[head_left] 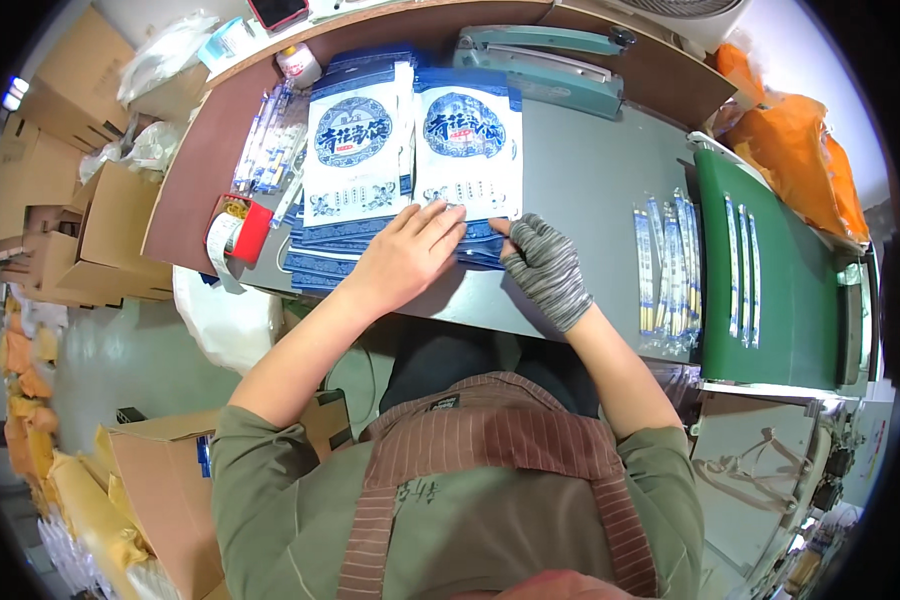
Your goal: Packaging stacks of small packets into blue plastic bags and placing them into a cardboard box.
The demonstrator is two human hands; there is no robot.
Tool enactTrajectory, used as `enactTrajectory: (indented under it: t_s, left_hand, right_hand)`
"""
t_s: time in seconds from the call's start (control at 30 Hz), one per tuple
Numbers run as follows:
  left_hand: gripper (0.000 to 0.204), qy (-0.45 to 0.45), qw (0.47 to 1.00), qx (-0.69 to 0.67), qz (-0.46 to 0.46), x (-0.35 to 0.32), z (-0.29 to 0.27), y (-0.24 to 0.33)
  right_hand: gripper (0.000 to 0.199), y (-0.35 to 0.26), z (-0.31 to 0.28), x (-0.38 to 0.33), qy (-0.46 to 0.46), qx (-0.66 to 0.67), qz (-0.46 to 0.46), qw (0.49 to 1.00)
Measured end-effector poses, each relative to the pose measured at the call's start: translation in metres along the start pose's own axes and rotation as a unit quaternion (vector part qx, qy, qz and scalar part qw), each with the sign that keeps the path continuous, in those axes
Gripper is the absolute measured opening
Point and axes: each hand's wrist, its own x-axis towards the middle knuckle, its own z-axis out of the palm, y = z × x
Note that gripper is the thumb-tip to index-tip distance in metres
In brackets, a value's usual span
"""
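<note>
Both hands pinch the lower edge of the right-hand pouch stack (467, 150): bare left hand (405, 255), right hand (545, 268) (gloved), on the counter (590, 180).

The left hand (407, 252) covers the lower edge of the pouch stack (410, 150). The right hand's (543, 268) fingers (518, 226) hide under a striped glove. The wrapped sticks (670, 270) are too small to identify.

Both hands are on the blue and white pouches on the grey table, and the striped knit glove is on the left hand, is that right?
Not quite: the head view shows the striped knit glove on the right hand; the left hand is bare. Both do rest on the blue and white pouches on the grey table.
</note>
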Motion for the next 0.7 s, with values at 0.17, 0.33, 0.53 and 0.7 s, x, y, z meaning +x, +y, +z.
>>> enactTrajectory:
  t_s: [0.17, 0.33, 0.53, 0.7]
  left_hand:
    - [0.028, -0.012, 0.99, 0.129, 0.047, 0.007, 0.002, -0.002]
    - [0.026, 0.147, 0.987, -0.036, -0.059, 0.05, -0.022, -0.026]
    - [0.021, 0.147, 0.98, -0.133, -0.011, 0.085, -0.15, 0.026]
    - [0.012, -0.075, 0.946, -0.305, 0.085, 0.024, -0.155, 0.16]
  right_hand:
    - [0.025, 0.007, -0.004, -0.004, 0.053, 0.065, 0.042, 0.996]
    - [0.035, 0.009, -0.024, -0.01, 0.08, 0.311, 0.234, 0.918]
    - [0.08, -0.028, -0.031, -0.009, -0.1, 0.83, 0.306, 0.455]
    - [0.071, 0.002, 0.016, -0.05, -0.229, 0.93, 0.239, 0.16]
